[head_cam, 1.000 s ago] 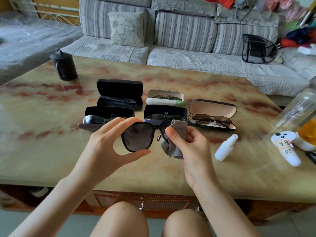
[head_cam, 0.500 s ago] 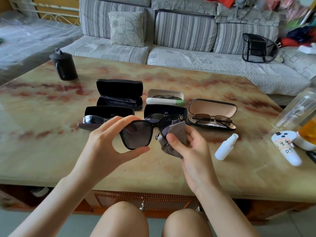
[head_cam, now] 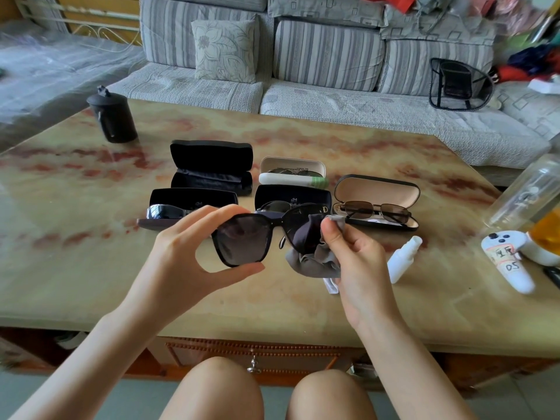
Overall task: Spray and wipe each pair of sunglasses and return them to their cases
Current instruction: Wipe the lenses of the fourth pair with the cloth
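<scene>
Sunglasses with a black frame are held up in my hands over the near half of the worktop, at 6 o'clock from the cluster of open cases. My left hand pinches the lens at 9 o'clock, fingers on the top rim and thumb under it. My right hand grips a grey cloth wrapped round the other lens, thumb pressing on the front. A white spray bottle lies on its side at 3 o'clock from that hand. At 1 o'clock, the tan-lined case holds brown metal-framed glasses. At 11 o'clock, a black case stands open
</scene>
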A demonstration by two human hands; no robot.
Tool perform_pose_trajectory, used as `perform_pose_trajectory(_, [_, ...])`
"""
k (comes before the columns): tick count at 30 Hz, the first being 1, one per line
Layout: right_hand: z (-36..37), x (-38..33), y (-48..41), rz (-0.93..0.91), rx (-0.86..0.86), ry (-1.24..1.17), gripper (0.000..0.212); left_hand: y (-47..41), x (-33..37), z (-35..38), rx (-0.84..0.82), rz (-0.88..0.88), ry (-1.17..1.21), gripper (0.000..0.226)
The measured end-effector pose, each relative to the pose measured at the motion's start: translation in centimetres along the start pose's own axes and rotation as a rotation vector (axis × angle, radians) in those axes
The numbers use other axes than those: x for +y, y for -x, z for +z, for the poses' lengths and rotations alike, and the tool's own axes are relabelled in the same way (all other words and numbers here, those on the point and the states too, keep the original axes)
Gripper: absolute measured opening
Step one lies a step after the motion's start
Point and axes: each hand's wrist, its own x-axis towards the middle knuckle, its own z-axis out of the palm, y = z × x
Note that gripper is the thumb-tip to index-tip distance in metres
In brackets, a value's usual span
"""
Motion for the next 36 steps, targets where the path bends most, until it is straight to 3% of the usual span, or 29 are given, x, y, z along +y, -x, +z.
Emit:
perform_pose_trajectory(5, [-0.4, -0.2, -0.4, 0.028, -0.015, 0.03, 0.027, 0.1, 0.0, 0.1, -0.018, 0.013, -0.006, 0.065])
perform_pose_trajectory(13, [0.7, -1.2, -0.8, -0.003, 0.013, 0.168, 0.067, 0.0, 0.3, 0.1, -0.045, 0.029, -0.05, 0.064])
perform_pose_trajectory(20, [0.2, -1.2, -1.2, -0.089, 0.05, 0.204, 0.06, -0.6, 0.1, -0.2, -0.037, 0.026, -0.03, 0.063])
perform_pose_trajectory(23, [-0.7, -1.0, -1.5, -0.102, 0.025, 0.317, 0.039, -0.5, -0.1, -0.2, -0.059, 0.028, -0.013, 0.064])
perform_pose_trajectory(27, [-3.1, -1.6, -2.6, -0.165, 0.192, 0.482, 0.054, -0.5, -0.5, -0.9, -0.047, 0.009, 0.038, 0.066])
perform_pose_trajectory(29, [-3.3, -2.9, -2.9, -0.24, 0.211, 0.514, 0.049, -0.6, -0.6, -1.1, -0.067, 0.027, 0.033, 0.067])
perform_pose_trajectory(31, [-2.3, -4.4, -2.6, -0.367, 0.053, 0.543, 0.037, -0.7, -0.6, -1.0, -0.097, 0.048, 0.028, 0.067])
perform_pose_trajectory(33, [-0.8, -5.2, -1.9, -0.437, -0.311, 0.575, 0.023, -0.7, -0.6, -0.8, -0.108, 0.058, 0.034, 0.067])
perform_pose_trajectory(36, [-0.3, -5.2, -1.6, -0.331, -0.718, 0.819, 0.043, -0.6, -0.7, -0.9, -0.113, 0.067, 0.043, 0.065])
